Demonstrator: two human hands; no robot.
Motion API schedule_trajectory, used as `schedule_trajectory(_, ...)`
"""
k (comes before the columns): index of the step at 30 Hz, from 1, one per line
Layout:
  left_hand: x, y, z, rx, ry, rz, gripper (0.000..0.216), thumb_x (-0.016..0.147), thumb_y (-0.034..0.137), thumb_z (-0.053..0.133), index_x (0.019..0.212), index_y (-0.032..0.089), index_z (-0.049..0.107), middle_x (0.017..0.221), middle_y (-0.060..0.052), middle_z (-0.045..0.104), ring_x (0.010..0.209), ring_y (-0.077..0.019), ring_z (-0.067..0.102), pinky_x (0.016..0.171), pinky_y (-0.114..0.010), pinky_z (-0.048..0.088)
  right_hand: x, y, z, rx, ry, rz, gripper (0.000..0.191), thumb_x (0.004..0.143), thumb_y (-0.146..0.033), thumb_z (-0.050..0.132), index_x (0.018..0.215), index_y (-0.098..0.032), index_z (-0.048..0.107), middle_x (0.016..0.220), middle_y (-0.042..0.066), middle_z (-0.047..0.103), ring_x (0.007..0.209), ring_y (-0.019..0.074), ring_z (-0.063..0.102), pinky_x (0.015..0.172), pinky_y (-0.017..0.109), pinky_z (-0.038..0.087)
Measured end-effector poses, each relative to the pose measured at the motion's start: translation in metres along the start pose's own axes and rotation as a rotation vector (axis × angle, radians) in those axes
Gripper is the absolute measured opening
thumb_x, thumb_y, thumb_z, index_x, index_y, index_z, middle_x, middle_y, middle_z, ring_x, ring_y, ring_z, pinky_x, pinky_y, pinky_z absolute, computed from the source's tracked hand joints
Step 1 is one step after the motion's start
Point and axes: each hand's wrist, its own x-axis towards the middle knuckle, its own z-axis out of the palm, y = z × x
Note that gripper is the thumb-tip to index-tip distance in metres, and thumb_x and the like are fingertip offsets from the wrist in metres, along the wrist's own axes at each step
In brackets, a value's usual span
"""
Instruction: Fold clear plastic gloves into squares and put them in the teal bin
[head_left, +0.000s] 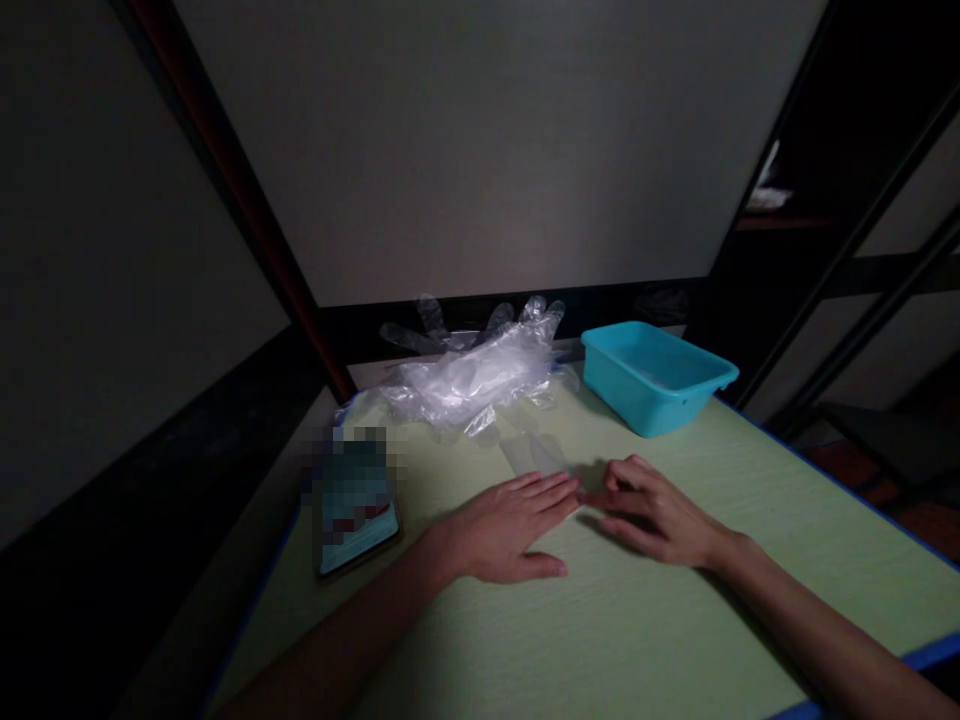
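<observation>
My left hand (517, 525) lies palm down with its fingers stretched out and its thumb apart. It rests on a flat clear plastic glove (531, 452), most of which is hidden under it. Close on the right is my right hand (652, 510), its index finger reaching to the left fingertips. The right thumb stands apart from that finger, while other fingers are bent; nothing shows between them. Beyond both hands sits a crumpled heap of clear disposable plastic gloves (480, 380).
A turquoise plastic basin (645, 385) stands at the back right of the pale green table (525, 650). At the left edge lies a phone-like dark-framed slab (360, 545), partly blurred out. A pale panel (487, 150) rises behind the table.
</observation>
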Motion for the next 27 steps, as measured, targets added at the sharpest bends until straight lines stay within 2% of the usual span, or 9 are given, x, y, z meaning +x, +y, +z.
schedule_trajectory(4, -0.0005, -0.0003, -0.0004, 0.02, -0.019, 0.014, 0.064, 0.083, 0.047, 0.039, 0.135, 0.018, 0.016, 0.143, -0.006, 0.009, 0.13, -0.0204, 0.007, 0.105, -0.035, 0.01, -0.0066, 0.0129, -0.0044, -0.057, 0.018, 0.066, 0.028, 0.086, -0.028, 0.039, 0.101, -0.015, 0.059, 0.078, 0.006, 0.048, 0.074, 0.0171, 0.046, 0.067, 0.033, 0.035)
schedule_trajectory(7, -0.0002, -0.0006, 0.0002, 0.028, -0.02, 0.009, 0.063, 0.083, 0.047, 0.039, 0.135, 0.02, 0.016, 0.143, -0.005, 0.007, 0.13, -0.0213, 0.006, 0.105, -0.037, 0.01, -0.006, 0.0137, -0.0038, -0.057, 0.01, 0.052, 0.03, 0.086, -0.027, 0.039, 0.106, -0.015, 0.057, 0.078, 0.006, 0.048, 0.073, 0.0167, 0.046, 0.066, 0.032, 0.036)
schedule_trajectory(14, -0.0003, 0.0009, 0.0007, 0.035, -0.009, -0.012, 0.073, 0.081, 0.051, 0.039, 0.136, 0.014, 0.007, 0.143, -0.009, 0.004, 0.13, -0.0214, 0.002, 0.106, -0.036, 0.009, -0.0031, 0.0098, -0.0013, -0.055, -0.042, 0.044, 0.032, 0.087, -0.027, 0.038, 0.111, -0.017, 0.055, 0.077, 0.005, 0.048, 0.071, 0.0156, 0.047, 0.066, 0.031, 0.036)
schedule_trajectory(23, -0.0003, 0.0003, 0.001, 0.008, 0.024, -0.063, 0.076, 0.08, 0.049, 0.043, 0.136, 0.014, 0.005, 0.143, -0.008, 0.002, 0.13, -0.0204, 0.0, 0.106, -0.037, 0.008, -0.0037, 0.0097, 0.0003, -0.034, -0.039, 0.049, 0.028, 0.086, -0.026, 0.038, 0.101, -0.015, 0.06, 0.075, 0.005, 0.048, 0.071, 0.0157, 0.046, 0.064, 0.03, 0.036)
schedule_trajectory(27, -0.0007, 0.0006, 0.0022, 0.03, 0.016, -0.088, 0.072, 0.081, 0.049, 0.041, 0.136, 0.015, 0.009, 0.143, -0.008, 0.005, 0.13, -0.0203, 0.002, 0.106, -0.036, 0.008, -0.0037, 0.009, 0.0015, -0.049, -0.04, 0.057, 0.026, 0.085, -0.022, 0.038, 0.094, -0.015, 0.061, 0.075, 0.005, 0.048, 0.069, 0.0152, 0.046, 0.064, 0.03, 0.035)
